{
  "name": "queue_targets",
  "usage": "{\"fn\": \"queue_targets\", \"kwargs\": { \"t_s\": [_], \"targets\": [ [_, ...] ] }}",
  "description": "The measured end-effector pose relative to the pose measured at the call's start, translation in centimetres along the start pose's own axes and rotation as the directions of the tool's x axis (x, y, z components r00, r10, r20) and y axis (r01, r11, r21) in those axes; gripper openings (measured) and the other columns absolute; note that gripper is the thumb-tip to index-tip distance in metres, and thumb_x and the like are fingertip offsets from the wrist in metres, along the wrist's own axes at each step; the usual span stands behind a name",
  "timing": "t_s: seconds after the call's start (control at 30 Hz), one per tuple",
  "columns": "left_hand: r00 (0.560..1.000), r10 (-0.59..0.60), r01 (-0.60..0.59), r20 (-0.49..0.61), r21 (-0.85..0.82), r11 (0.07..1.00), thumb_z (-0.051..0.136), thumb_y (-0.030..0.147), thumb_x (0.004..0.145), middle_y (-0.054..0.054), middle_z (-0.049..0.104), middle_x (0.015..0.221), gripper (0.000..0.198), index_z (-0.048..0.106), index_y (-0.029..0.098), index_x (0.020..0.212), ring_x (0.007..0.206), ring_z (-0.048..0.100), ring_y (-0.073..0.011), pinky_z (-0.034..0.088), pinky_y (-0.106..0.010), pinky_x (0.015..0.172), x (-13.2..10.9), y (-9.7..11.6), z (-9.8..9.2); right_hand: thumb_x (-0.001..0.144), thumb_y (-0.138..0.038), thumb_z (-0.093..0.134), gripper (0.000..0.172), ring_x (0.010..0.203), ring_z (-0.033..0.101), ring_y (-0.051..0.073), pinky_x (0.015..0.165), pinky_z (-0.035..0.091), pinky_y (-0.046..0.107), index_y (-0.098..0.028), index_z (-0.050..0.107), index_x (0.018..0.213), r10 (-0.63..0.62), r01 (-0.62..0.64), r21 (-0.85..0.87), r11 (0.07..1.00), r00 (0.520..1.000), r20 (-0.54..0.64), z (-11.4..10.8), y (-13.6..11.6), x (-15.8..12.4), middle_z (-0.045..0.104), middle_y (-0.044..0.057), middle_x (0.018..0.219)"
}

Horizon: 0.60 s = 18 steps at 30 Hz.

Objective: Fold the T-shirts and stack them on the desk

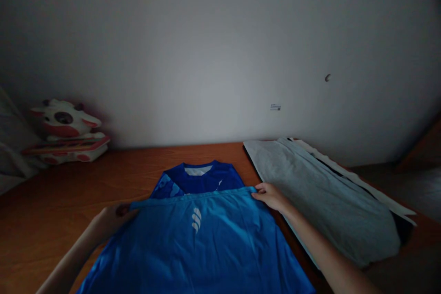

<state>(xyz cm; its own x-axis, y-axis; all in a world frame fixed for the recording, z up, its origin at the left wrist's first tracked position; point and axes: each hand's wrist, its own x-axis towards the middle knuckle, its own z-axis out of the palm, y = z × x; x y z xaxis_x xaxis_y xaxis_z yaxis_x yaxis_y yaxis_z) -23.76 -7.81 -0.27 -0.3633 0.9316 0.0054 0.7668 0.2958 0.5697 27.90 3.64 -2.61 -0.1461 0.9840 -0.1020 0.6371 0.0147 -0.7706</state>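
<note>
A blue sports shirt (206, 243) spreads over the near middle of the wooden table. Its lighter blue cloth has a straight hemmed edge at the top and a small white curved logo. My left hand (112, 220) pinches the left end of that edge, and my right hand (270, 195) pinches the right end between thumb and fingers. Just beyond the edge lies a darker blue collar section (203, 181) with a pale inner neck and a small white mark. Whether it is the same shirt, I cannot tell. The near part of the cloth runs out of view.
Grey folded clothing (320, 202) lies in a stack on the right, with black and white layers under it. A cow-shaped toy keyboard (69, 133) stands at the back left of the wooden table (44, 206). A pale wall (193, 55) rises behind the table.
</note>
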Motion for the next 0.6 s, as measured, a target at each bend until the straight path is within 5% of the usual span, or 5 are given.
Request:
{"fn": "queue_targets", "kwargs": {
  "t_s": [0.1,0.33,0.43,0.5,0.6],
  "targets": [
    [0.994,-0.019,0.038,0.107,-0.178,0.983,0.069,0.070,0.054,-0.004,0.079,0.077,0.049,0.070,0.024,0.073,0.081,0.073,-0.0297,0.056,-0.034,0.071,0.1,-0.3,-0.3,0.073,-0.035,0.067,0.020,0.077,0.068,0.021,0.068,0.050,0.030,-0.016,0.066,0.081,-0.097,0.095,0.068,0.993,0.995,0.028,-0.3,0.6,0.1,0.072,0.005,0.077],
    [0.995,-0.099,0.081,-0.025,-0.390,0.917,0.078,0.079,0.036,0.002,0.074,0.071,0.070,0.062,0.026,0.079,0.067,0.067,-0.0205,0.056,-0.030,0.061,0.2,1.7,-3.3,0.073,-0.052,0.068,0.043,0.042,0.058,0.014,0.036,0.035,0.020,-0.027,0.042,0.095,-0.155,0.156,0.376,0.913,0.987,-0.031,-2.6,-1.8,-0.8,0.061,-0.010,0.062],
    [0.988,-0.140,0.084,-0.068,-0.522,0.849,0.081,0.076,0.032,0.006,0.068,0.065,0.072,0.058,0.026,0.077,0.060,0.064,-0.0160,0.056,-0.027,0.058,1.8,3.3,-4.7,0.071,-0.048,0.072,0.042,0.053,0.067,0.017,0.041,0.043,0.021,-0.027,0.040,0.090,-0.167,0.196,0.459,0.867,0.981,-0.102,-3.4,-3.2,0.8,0.063,-0.009,0.066],
    [0.989,-0.129,0.061,-0.074,-0.586,0.808,0.084,0.072,0.028,0.005,0.070,0.066,0.070,0.059,0.025,0.072,0.071,0.070,-0.0179,0.059,-0.030,0.075,3.2,4.1,-5.0,0.072,-0.045,0.070,0.032,0.065,0.072,0.020,0.052,0.053,0.025,-0.025,0.047,0.082,-0.180,0.222,0.442,0.869,0.974,-0.136,-3.4,-3.5,2.6,0.068,-0.003,0.070],
    [0.994,-0.053,0.005,-0.094,-0.453,0.892,0.080,0.070,0.038,0.000,0.078,0.079,0.062,0.070,0.023,0.077,0.087,0.073,-0.0239,0.055,-0.037,0.095,5.2,4.9,-4.5,0.076,-0.037,0.062,0.016,0.079,0.075,0.023,0.072,0.058,0.032,-0.021,0.065,0.074,-0.204,0.246,0.274,0.930,0.964,-0.171,-2.6,-3.0,5.1,0.074,0.005,0.076]
  ]
}}
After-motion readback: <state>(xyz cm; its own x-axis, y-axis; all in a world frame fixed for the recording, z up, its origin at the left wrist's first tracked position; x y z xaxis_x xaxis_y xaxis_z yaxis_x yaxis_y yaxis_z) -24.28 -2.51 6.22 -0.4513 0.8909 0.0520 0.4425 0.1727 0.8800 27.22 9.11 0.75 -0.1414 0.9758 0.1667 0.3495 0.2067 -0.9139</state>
